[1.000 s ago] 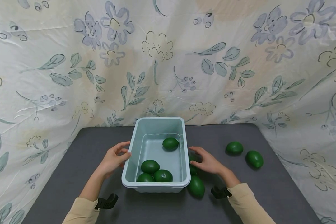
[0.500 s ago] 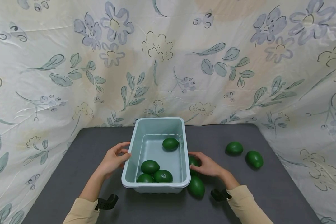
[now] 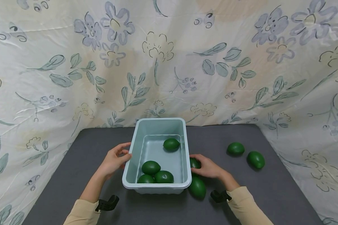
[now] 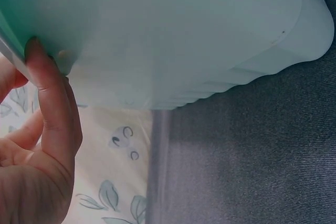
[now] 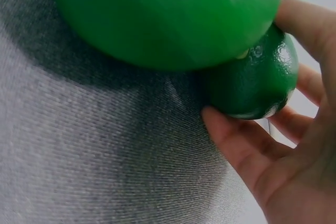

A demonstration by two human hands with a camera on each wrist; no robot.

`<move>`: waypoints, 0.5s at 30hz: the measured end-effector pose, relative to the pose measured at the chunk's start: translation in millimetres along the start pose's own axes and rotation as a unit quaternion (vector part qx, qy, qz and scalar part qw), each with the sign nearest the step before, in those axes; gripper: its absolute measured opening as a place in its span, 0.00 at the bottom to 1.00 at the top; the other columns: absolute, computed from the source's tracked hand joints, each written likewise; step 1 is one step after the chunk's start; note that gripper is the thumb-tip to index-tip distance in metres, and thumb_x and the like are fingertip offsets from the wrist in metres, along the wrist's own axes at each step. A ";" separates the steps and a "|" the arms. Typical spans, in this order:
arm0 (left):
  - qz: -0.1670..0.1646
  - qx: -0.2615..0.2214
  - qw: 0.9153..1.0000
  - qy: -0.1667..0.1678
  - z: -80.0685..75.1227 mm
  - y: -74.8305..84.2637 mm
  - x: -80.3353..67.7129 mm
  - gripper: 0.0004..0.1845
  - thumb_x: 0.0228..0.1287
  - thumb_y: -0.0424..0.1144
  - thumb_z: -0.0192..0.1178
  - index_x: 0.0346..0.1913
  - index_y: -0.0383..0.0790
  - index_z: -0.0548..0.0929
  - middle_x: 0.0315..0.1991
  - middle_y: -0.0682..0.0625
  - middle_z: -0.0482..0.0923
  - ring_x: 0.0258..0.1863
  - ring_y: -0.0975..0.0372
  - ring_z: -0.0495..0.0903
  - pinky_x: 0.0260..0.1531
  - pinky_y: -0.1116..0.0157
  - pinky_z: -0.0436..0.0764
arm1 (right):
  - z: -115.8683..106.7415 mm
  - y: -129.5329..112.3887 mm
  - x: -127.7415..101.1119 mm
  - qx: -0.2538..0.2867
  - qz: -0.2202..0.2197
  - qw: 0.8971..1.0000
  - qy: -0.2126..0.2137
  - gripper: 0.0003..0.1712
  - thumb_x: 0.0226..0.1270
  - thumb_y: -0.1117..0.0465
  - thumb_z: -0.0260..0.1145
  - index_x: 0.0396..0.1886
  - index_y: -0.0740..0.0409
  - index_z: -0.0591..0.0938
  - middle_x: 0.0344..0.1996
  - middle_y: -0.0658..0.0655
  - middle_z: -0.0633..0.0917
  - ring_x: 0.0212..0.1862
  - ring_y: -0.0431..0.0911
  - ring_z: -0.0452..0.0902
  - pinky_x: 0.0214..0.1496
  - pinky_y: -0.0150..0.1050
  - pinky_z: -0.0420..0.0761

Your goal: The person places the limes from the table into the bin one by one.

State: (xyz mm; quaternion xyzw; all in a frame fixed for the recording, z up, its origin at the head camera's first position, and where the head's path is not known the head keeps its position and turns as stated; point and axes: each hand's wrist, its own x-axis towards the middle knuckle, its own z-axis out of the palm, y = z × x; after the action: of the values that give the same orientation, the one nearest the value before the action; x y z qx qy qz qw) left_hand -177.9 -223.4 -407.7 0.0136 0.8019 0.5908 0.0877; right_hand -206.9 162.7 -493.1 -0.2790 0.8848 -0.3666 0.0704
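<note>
A pale blue plastic bin (image 3: 138,150) stands mid-table with several dark green limes in it, one lime (image 3: 171,144) toward the far end and the rest bunched at the near end. My left hand (image 3: 115,159) holds the bin's left rim, thumb on one side and fingers on the other. Beside the bin's right wall, my right hand (image 3: 208,167) grips a lime (image 5: 257,77) on the table, fingers curled round it. A larger-looking lime (image 3: 197,188) lies just nearer, partly covering the gripped one in the right wrist view.
Two more limes, one lime (image 3: 235,149) and another lime (image 3: 255,160), lie on the dark grey table (image 3: 101,137) to the right. A floral cloth (image 3: 169,62) hangs behind the table and along its sides. Each wrist wears a black band (image 3: 108,203).
My right hand has moved slightly nearer along the bin's right side and closed round the lime there. The left hand and the bin stay put.
</note>
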 end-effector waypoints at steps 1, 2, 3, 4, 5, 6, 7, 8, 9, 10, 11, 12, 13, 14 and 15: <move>0.000 0.000 1.000 0.000 0.1 -0.1 0.1 0.27 0.62 0.36 0.58 0.64 0.40 0.65 0.42 0.37 0.73 0.31 0.57 0.80 0.28 0.56 0.80 | 0.2 -0.2 -0.1 0.000 -0.001 1.000 0.002 0.31 0.61 0.50 0.64 0.60 0.59 0.71 0.53 0.58 0.76 0.52 0.50 0.73 0.49 0.46 0.74; -0.001 0.000 1.000 0.000 0.1 -0.1 0.0 0.27 0.62 0.36 0.58 0.64 0.41 0.65 0.42 0.37 0.73 0.31 0.57 0.80 0.28 0.56 0.80 | 0.2 -0.6 -0.2 0.000 -0.001 1.000 0.004 0.31 0.61 0.50 0.64 0.60 0.59 0.71 0.53 0.58 0.76 0.52 0.50 0.73 0.49 0.46 0.74; -0.001 0.000 1.000 0.000 0.2 -0.2 0.1 0.27 0.62 0.36 0.58 0.64 0.41 0.65 0.42 0.37 0.73 0.31 0.57 0.79 0.29 0.56 0.80 | 0.3 -0.5 -0.2 -0.001 -0.001 1.000 0.006 0.30 0.60 0.50 0.64 0.60 0.59 0.71 0.53 0.58 0.76 0.52 0.50 0.73 0.49 0.46 0.74; -0.002 0.001 1.000 0.000 0.3 -0.3 0.2 0.27 0.62 0.35 0.58 0.64 0.41 0.65 0.42 0.37 0.73 0.31 0.57 0.79 0.29 0.56 0.80 | 0.4 -0.6 -0.2 -0.001 0.001 1.000 0.007 0.30 0.60 0.50 0.64 0.59 0.58 0.71 0.53 0.58 0.76 0.51 0.50 0.73 0.49 0.45 0.74; -0.002 0.002 1.000 0.001 0.2 -0.2 0.1 0.27 0.62 0.36 0.58 0.64 0.41 0.65 0.42 0.37 0.74 0.31 0.57 0.79 0.29 0.56 0.80 | 0.5 -0.6 -0.2 -0.001 0.003 1.000 0.009 0.30 0.60 0.50 0.65 0.59 0.58 0.72 0.53 0.58 0.76 0.51 0.50 0.73 0.49 0.45 0.74; -0.002 0.004 1.000 0.001 0.1 0.0 0.1 0.27 0.62 0.36 0.58 0.64 0.41 0.65 0.42 0.37 0.74 0.31 0.57 0.79 0.29 0.56 0.80 | 0.7 -0.3 -0.2 -0.002 0.005 1.000 0.011 0.30 0.60 0.50 0.65 0.59 0.57 0.72 0.53 0.57 0.76 0.51 0.49 0.73 0.49 0.44 0.74; -0.002 0.006 1.000 0.002 0.0 0.1 0.1 0.27 0.62 0.36 0.58 0.64 0.41 0.65 0.42 0.37 0.74 0.32 0.57 0.79 0.29 0.56 0.80 | 0.8 -0.2 -0.1 -0.002 0.008 1.000 0.013 0.30 0.60 0.50 0.65 0.59 0.57 0.72 0.53 0.57 0.76 0.51 0.49 0.73 0.49 0.44 0.74; -0.001 0.008 1.000 0.002 -0.1 0.2 0.0 0.27 0.62 0.36 0.58 0.64 0.41 0.65 0.42 0.38 0.74 0.32 0.57 0.79 0.29 0.56 0.80 | 0.8 -0.1 0.0 0.000 0.011 1.000 0.015 0.30 0.59 0.50 0.65 0.59 0.57 0.72 0.53 0.57 0.76 0.51 0.48 0.73 0.48 0.43 0.74; -0.001 0.009 1.000 0.003 -0.2 0.4 0.0 0.27 0.62 0.36 0.58 0.64 0.41 0.65 0.42 0.38 0.74 0.32 0.57 0.79 0.29 0.56 0.80 | 0.9 0.3 0.1 0.000 0.014 1.000 0.019 0.30 0.59 0.49 0.65 0.60 0.56 0.71 0.53 0.57 0.76 0.50 0.48 0.73 0.48 0.42 0.75; -0.001 0.011 1.000 0.003 -0.3 0.5 0.0 0.27 0.62 0.36 0.58 0.64 0.41 0.65 0.42 0.38 0.74 0.32 0.57 0.79 0.29 0.56 0.80 | 0.7 0.3 0.2 0.005 0.018 1.000 0.023 0.31 0.59 0.50 0.66 0.60 0.56 0.71 0.53 0.56 0.76 0.50 0.47 0.73 0.47 0.42 0.75; 0.000 0.012 1.000 0.003 -0.4 0.7 0.0 0.27 0.62 0.36 0.58 0.64 0.41 0.65 0.42 0.38 0.74 0.32 0.57 0.79 0.28 0.57 0.80 | 0.4 0.2 0.3 0.007 0.019 0.999 0.027 0.31 0.59 0.50 0.66 0.60 0.56 0.71 0.52 0.56 0.76 0.49 0.47 0.73 0.46 0.41 0.75; 0.000 0.013 1.000 0.003 -0.3 0.8 0.0 0.27 0.62 0.36 0.58 0.64 0.41 0.65 0.42 0.38 0.74 0.32 0.57 0.79 0.29 0.56 0.80 | 0.2 0.7 0.5 0.007 0.020 0.999 0.031 0.31 0.59 0.49 0.66 0.60 0.55 0.71 0.52 0.56 0.76 0.48 0.46 0.73 0.45 0.40 0.75; -0.001 0.013 1.000 0.004 -0.3 0.9 0.0 0.27 0.62 0.36 0.58 0.64 0.41 0.65 0.42 0.38 0.74 0.32 0.57 0.79 0.29 0.56 0.80 | -0.2 0.9 0.7 0.009 0.020 0.999 0.036 0.31 0.59 0.49 0.66 0.60 0.55 0.71 0.51 0.56 0.76 0.47 0.46 0.73 0.44 0.40 0.75; -0.001 0.014 1.000 0.003 -0.3 1.0 0.0 0.27 0.62 0.36 0.58 0.64 0.41 0.65 0.42 0.38 0.74 0.32 0.57 0.79 0.29 0.56 0.80 | -0.9 0.9 0.7 0.009 0.017 0.999 0.040 0.31 0.59 0.50 0.66 0.60 0.56 0.71 0.50 0.57 0.76 0.46 0.46 0.73 0.43 0.40 0.75; -0.002 0.014 1.000 0.003 -0.3 1.0 0.0 0.27 0.62 0.36 0.58 0.64 0.41 0.65 0.42 0.38 0.74 0.32 0.57 0.79 0.29 0.56 0.80 | -1.6 1.0 0.9 0.010 0.017 0.999 0.044 0.31 0.58 0.50 0.66 0.60 0.56 0.71 0.50 0.57 0.76 0.46 0.46 0.73 0.43 0.40 0.75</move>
State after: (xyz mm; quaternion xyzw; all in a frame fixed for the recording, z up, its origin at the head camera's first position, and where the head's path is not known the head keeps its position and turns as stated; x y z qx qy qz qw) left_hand -178.1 -223.3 -406.7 0.0115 0.8101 0.5798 0.0859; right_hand -208.6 163.8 -492.6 -0.2463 0.8881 -0.3860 0.0404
